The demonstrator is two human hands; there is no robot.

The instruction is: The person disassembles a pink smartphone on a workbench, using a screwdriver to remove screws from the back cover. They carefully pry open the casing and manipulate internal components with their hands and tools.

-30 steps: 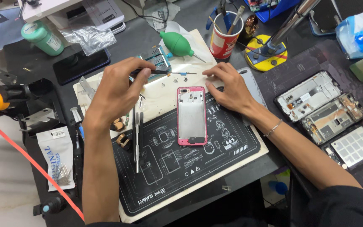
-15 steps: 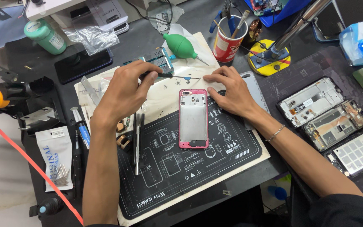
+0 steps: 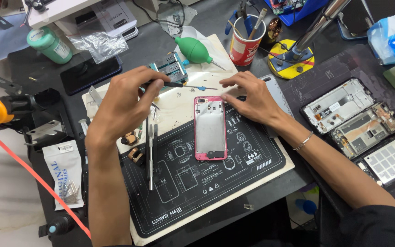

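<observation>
A pink phone frame [image 3: 210,128] lies face down on the black repair mat [image 3: 193,192] at the centre. My left hand [image 3: 124,98] holds a thin screwdriver [image 3: 193,86] whose tip points right, above the pale sheet behind the phone. My right hand [image 3: 250,97] rests with fingers spread just right of the phone's top edge, its fingertips close to the screwdriver tip. Several tiny screws lie scattered on the pale sheet [image 3: 179,103].
Tweezers [image 3: 151,155] lie on the mat's left. A green air blower [image 3: 196,50], a red cup of tools [image 3: 245,43] and a blue circuit board [image 3: 170,68] stand behind. Opened phones [image 3: 348,112] lie at the right; a green bottle [image 3: 50,44] stands at the back left.
My left hand moved right and forward with the screwdriver, its tip now nearer my right hand. My right hand stayed by the phone's top edge.
</observation>
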